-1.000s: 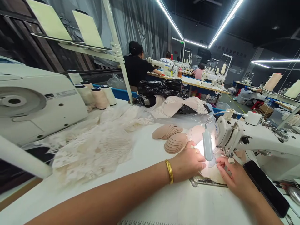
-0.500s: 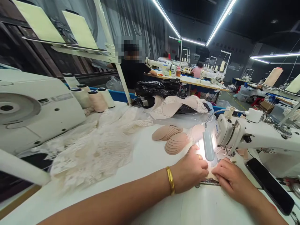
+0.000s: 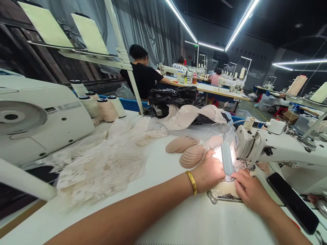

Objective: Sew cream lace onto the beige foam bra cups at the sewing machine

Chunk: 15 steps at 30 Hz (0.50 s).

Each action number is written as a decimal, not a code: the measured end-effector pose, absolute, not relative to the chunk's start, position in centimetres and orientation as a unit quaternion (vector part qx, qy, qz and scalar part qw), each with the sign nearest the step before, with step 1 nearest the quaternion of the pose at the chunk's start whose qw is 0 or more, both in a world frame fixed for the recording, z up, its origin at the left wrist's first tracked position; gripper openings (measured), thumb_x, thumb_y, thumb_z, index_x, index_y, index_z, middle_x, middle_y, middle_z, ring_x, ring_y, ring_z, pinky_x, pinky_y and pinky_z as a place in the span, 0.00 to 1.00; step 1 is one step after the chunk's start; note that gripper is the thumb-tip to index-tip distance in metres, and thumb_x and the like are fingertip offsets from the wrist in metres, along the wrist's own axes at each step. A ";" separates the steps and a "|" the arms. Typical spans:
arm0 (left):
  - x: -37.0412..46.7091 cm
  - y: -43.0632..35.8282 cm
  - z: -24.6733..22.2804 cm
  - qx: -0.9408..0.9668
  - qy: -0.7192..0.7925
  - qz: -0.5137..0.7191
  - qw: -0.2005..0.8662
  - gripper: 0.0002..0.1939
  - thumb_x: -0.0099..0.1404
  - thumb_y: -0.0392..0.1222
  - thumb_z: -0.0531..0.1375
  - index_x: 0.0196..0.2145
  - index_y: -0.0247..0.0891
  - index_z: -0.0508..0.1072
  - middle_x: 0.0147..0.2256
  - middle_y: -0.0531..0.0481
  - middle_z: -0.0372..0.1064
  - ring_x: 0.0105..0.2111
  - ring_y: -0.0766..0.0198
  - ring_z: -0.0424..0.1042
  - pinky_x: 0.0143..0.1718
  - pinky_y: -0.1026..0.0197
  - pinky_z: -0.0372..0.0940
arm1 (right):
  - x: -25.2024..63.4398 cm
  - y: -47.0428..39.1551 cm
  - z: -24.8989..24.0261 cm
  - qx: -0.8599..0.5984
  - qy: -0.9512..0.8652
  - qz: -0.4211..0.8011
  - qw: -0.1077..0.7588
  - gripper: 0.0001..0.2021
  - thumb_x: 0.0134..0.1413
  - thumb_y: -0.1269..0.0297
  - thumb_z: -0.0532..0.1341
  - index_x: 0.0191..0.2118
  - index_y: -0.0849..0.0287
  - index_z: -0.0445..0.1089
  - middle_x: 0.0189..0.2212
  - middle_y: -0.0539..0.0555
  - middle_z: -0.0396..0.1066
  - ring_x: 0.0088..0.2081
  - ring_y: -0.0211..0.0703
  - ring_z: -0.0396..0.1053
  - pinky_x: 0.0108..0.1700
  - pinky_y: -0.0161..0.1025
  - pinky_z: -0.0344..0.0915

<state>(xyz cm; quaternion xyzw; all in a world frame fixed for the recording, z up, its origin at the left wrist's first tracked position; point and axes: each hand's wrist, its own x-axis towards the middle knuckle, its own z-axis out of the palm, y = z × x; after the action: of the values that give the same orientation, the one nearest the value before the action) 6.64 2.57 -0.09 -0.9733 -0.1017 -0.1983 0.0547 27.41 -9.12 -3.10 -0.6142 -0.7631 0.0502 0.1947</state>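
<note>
Hands (image 3: pixel 209 174) touch pale, brightly lit fabric (image 3: pixel 218 154) beside fanned beige ovals (image 3: pixel 191 157).

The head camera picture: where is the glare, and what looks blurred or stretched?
Head view: glare whitens the patch between the bare left hand and the grey oblong lamp; head view: the crumpled cream lace fabric looks soft; head view: the pale-yellow thread cones lean, perhaps from wide-angle stretch.

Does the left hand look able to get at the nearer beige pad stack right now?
Probably yes: the nearer beige pad stack lies just beside the left hand, with nothing seen on top or between, though the hand would likely have to leave its place by the lamp.
</note>
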 end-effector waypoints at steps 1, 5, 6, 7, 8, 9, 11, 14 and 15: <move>6.6 2.7 0.3 -0.975 -0.103 -0.193 0.040 0.10 0.70 0.37 0.60 0.29 0.39 0.74 0.30 0.55 0.74 0.34 0.62 0.69 0.53 0.47 0.53 | 27.4 -9.1 -3.2 -0.617 -0.762 0.042 0.193 0.13 0.70 0.67 0.49 0.49 0.52 0.69 0.38 0.54 0.70 0.39 0.51 0.68 0.38 0.45 0.66; 6.4 4.1 1.9 -0.947 -0.226 -0.228 0.030 0.09 0.65 0.30 0.57 0.35 0.39 0.76 0.42 0.46 0.77 0.41 0.53 0.73 0.55 0.42 0.56 | 27.5 -9.1 -3.3 -0.620 -0.761 0.014 0.192 0.13 0.70 0.66 0.49 0.51 0.52 0.68 0.39 0.55 0.71 0.38 0.51 0.70 0.38 0.45 0.66; 6.3 4.6 2.1 -0.928 -0.277 -0.246 0.038 0.13 0.63 0.27 0.54 0.39 0.38 0.76 0.48 0.41 0.75 0.46 0.50 0.72 0.56 0.40 0.56 | 27.5 -9.1 -3.3 -0.619 -0.762 0.010 0.189 0.13 0.70 0.66 0.49 0.51 0.53 0.68 0.40 0.55 0.72 0.38 0.51 0.70 0.38 0.45 0.66; 6.2 5.0 2.1 -0.913 -0.316 -0.253 0.044 0.18 0.61 0.24 0.53 0.43 0.36 0.76 0.55 0.38 0.72 0.51 0.47 0.71 0.57 0.38 0.55 | 27.5 -9.1 -3.4 -0.621 -0.762 0.009 0.184 0.13 0.70 0.66 0.49 0.50 0.53 0.68 0.40 0.56 0.72 0.37 0.50 0.70 0.37 0.45 0.66; 6.1 5.5 2.1 -0.909 -0.334 -0.244 0.047 0.21 0.59 0.22 0.52 0.45 0.36 0.75 0.60 0.36 0.68 0.57 0.44 0.67 0.59 0.35 0.53 | 27.5 -9.1 -3.4 -0.624 -0.761 0.009 0.178 0.13 0.70 0.66 0.48 0.50 0.53 0.68 0.40 0.56 0.72 0.36 0.50 0.70 0.36 0.44 0.65; 5.9 5.8 1.9 -0.917 -0.331 -0.220 0.045 0.23 0.58 0.22 0.52 0.46 0.36 0.75 0.63 0.36 0.65 0.62 0.42 0.63 0.61 0.33 0.51 | 27.5 -9.1 -3.4 -0.628 -0.759 0.011 0.173 0.12 0.70 0.66 0.48 0.49 0.53 0.68 0.40 0.56 0.72 0.35 0.50 0.69 0.35 0.44 0.65; 5.7 6.0 1.5 -0.948 -0.277 -0.152 0.031 0.21 0.56 0.21 0.53 0.42 0.38 0.76 0.59 0.40 0.70 0.62 0.43 0.63 0.65 0.31 0.47 | 27.5 -9.1 -3.5 -0.632 -0.755 0.013 0.172 0.12 0.69 0.66 0.48 0.49 0.53 0.68 0.39 0.56 0.72 0.34 0.49 0.69 0.34 0.43 0.64; 5.5 5.2 1.2 -0.976 -0.194 -0.097 0.016 0.16 0.53 0.21 0.55 0.33 0.38 0.73 0.37 0.47 0.78 0.42 0.52 0.75 0.68 0.33 0.44 | 27.4 -9.1 -3.3 -0.627 -0.759 0.007 0.175 0.13 0.69 0.66 0.48 0.50 0.53 0.68 0.39 0.55 0.72 0.32 0.47 0.68 0.34 0.42 0.64; 5.5 4.9 1.3 -0.978 -0.183 -0.098 0.017 0.14 0.53 0.21 0.55 0.32 0.38 0.72 0.32 0.49 0.76 0.36 0.55 0.75 0.67 0.35 0.46 | 27.3 -9.1 -3.3 -0.626 -0.761 0.003 0.173 0.14 0.69 0.66 0.48 0.51 0.53 0.68 0.38 0.55 0.72 0.31 0.47 0.67 0.33 0.42 0.63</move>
<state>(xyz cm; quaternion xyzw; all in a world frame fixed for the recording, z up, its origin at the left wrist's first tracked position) 5.46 4.86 1.29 -0.9781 -0.1831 -0.0976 0.0166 27.35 -9.09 -3.26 -0.6256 -0.7607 0.0026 0.1730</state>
